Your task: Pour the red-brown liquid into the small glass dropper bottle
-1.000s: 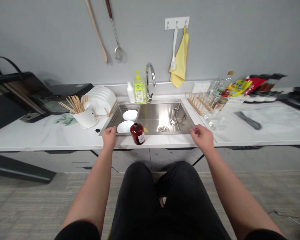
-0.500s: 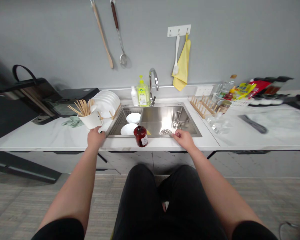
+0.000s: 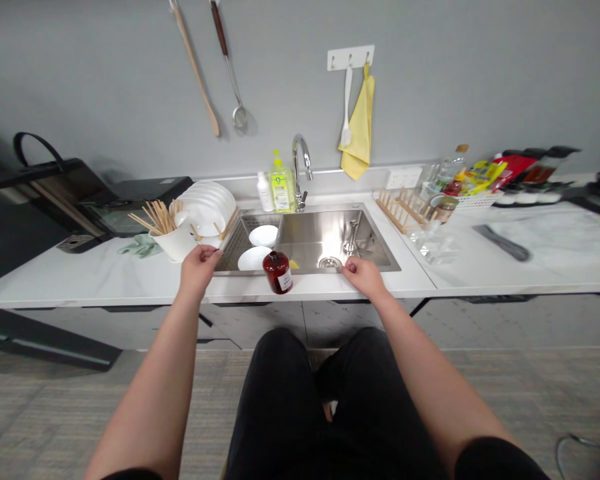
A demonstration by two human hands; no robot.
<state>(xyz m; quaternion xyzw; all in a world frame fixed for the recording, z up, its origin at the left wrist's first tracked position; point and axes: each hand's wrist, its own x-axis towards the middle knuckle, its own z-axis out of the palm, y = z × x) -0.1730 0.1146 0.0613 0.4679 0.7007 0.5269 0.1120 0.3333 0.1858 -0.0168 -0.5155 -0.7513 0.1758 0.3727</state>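
Note:
My left hand is over the sink's left front corner, just right of a white container of wooden chopsticks. Its thumb and fingers are pinched together; what they hold, if anything, is too small to name. On the counter's front edge, between my hands, stands a brown-red bottle with a white label and an uncapped neck. My right hand is closed at the front rim of the steel sink, close to the drain. Whether anything is in its curled fingers is hidden.
White bowls sit in a wire basket at the sink's left. Behind are a faucet and a green soap bottle. Plates stand in a rack at left. A wooden rack and a dark cloth strip lie right.
My left hand has risen slightly and moved right, away from the chopstick container toward the sink corner. My right hand stays at the sink rim. The view has shifted a little.

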